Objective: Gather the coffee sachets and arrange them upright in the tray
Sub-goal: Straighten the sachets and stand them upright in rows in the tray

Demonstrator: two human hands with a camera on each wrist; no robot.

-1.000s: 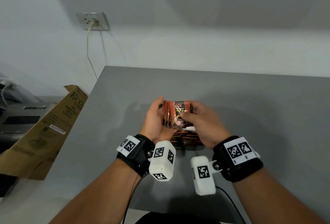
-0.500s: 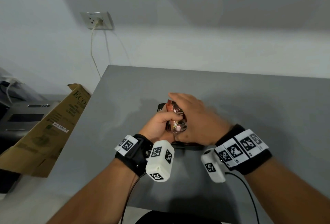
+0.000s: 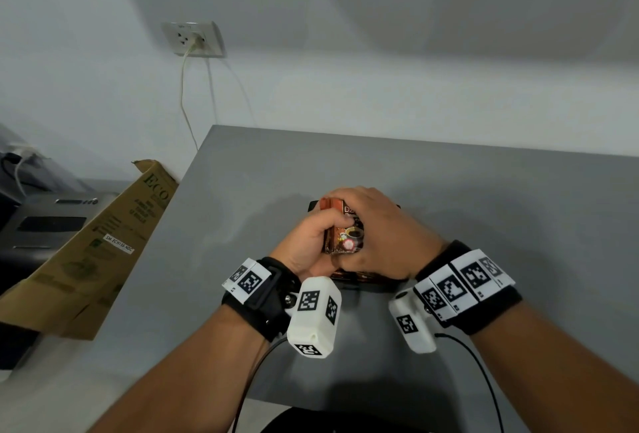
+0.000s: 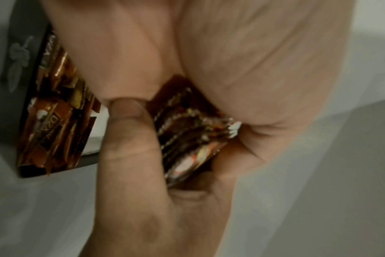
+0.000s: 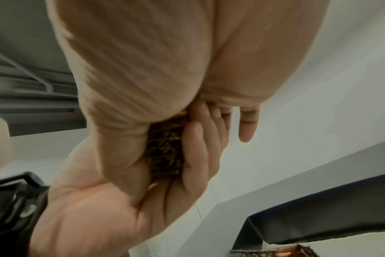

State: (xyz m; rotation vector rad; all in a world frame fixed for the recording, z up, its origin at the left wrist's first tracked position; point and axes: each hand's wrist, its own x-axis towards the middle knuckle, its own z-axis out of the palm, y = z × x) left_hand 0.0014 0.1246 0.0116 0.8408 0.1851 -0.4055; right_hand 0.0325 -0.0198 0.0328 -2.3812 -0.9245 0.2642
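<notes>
Both hands clamp one stack of coffee sachets [image 3: 342, 229] above a black tray [image 4: 13, 57] on the grey table [image 3: 484, 197]: the left hand [image 3: 307, 246] curls round its near edge, the right hand [image 3: 383, 235] wraps over its top. More sachets [image 4: 53, 125] already stand in the tray; the held stack apparently remains to be slotted in upright.

A plain grey tabletop [image 3: 449, 190] stands against a pale wall. A black tray [image 4: 13, 73] sits directly on it near the front edge, with brown coffee sachets [image 4: 48, 132] standing inside.
</notes>
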